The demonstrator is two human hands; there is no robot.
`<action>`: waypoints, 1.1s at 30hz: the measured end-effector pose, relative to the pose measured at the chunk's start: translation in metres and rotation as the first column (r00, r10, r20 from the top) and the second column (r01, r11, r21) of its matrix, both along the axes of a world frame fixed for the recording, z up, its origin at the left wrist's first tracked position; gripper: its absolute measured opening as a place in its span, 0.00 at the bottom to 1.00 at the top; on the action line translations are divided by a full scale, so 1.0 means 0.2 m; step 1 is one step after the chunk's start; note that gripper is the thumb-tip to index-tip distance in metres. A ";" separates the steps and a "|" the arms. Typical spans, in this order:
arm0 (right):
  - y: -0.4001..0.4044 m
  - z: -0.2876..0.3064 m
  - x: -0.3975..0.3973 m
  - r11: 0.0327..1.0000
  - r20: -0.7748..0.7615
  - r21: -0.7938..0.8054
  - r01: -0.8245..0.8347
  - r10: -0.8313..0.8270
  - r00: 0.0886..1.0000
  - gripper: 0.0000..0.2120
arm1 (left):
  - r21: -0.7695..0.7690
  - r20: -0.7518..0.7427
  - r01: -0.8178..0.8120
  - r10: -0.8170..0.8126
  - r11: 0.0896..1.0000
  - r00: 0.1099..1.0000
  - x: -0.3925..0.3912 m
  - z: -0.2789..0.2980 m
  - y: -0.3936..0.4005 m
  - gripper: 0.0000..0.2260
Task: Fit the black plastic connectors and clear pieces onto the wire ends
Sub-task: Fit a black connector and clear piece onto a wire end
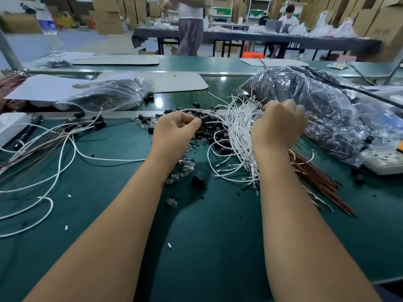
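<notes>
From the head camera, the left hand is curled, pinching a black connector between thumb and fingertips above the pile of connectors on the green table. The right hand is curled into the bundle of white wires; what it grips is hidden. Clear pieces lie near the left wrist.

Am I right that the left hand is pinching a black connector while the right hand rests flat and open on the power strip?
Not quite: in the head view the right hand is curled around the white wires, away from the power strip. The left hand does pinch a black connector.
</notes>
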State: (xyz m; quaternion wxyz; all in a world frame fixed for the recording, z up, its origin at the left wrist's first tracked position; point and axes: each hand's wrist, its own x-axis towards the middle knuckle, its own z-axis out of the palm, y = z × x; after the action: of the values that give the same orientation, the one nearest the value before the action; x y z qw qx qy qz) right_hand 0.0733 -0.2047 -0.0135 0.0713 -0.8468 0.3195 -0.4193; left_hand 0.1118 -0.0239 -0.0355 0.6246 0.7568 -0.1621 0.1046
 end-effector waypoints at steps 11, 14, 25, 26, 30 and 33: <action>0.18 0.05 0.07 0.893 0.469 -0.067 -0.445 0.422 0.776 0.07 | -0.282 -0.010 -0.130 0.133 0.951 0.991 0.04 0.05 0.07 0.05; 0.22 0.07 0.08 0.669 0.757 0.215 -0.711 0.345 0.554 0.05 | -0.289 -0.005 -0.179 0.185 0.940 0.983 0.05 0.04 0.09 0.04; 0.36 -0.02 0.11 -0.206 0.889 0.456 -0.866 0.156 0.431 0.05 | -0.157 0.006 -0.099 0.102 0.983 0.995 0.07 0.01 0.13 0.03; 0.37 -0.03 0.11 -0.217 0.887 0.459 -0.862 0.164 0.431 0.04 | -0.153 -0.002 -0.083 0.084 0.985 0.996 0.07 0.01 0.13 0.03; 0.42 -0.08 0.11 -0.202 0.815 0.546 -0.813 0.351 0.461 0.03 | -0.122 0.011 -0.070 0.072 0.990 0.997 0.07 0.01 0.12 0.04; 0.43 -0.08 0.13 -0.152 0.803 0.548 -0.823 0.373 0.465 0.05 | -0.121 0.006 -0.070 0.071 0.990 0.997 0.07 0.02 0.13 0.03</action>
State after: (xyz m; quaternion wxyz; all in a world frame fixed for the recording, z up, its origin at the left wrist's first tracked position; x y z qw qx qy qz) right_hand 0.0989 -0.1188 -0.0301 0.8045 -0.5584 0.0249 -0.2009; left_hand 0.1254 0.0017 -0.0321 0.6641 0.7225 -0.1317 0.1401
